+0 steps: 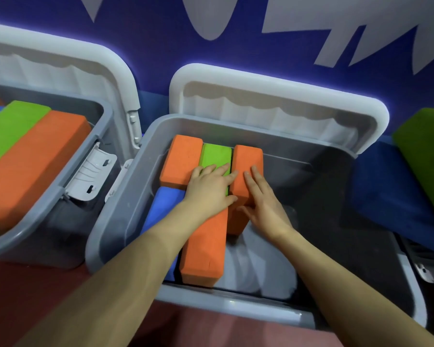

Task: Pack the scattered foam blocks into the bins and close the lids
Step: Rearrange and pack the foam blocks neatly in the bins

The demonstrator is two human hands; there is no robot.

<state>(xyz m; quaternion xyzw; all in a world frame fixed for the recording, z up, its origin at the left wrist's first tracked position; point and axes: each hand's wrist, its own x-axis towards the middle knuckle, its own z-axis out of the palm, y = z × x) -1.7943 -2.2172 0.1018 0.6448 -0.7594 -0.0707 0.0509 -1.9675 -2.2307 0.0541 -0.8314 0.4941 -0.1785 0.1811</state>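
Head view. Two grey bins are sitting side by side on the floor against a blue wall, both with lids standing open behind them. The centre bin (115, 221) is holding several foam blocks along its left side: a rear orange block (179, 159), a green block (216, 156), an upright orange block (246, 166) to the right of the green one, a long orange block (203, 249) nearer the front, and a blue block (163, 204) against the left wall. The right part of this bin is showing bare floor.

The left hand (208, 189) is lying flat, fingers straight, pressing on the green block and the long orange block; nothing is held in its grip. The right hand (266, 204) is resting with straight fingers on the upright orange block, thumb against its near side.

The left bin (60, 186) is holding a large orange block (35, 161) and a green block (13, 128) side by side. Its white lid (68, 56) and the centre lid (273, 96) are leaning on the wall. A green cushion (426, 151) is lying at the right edge.
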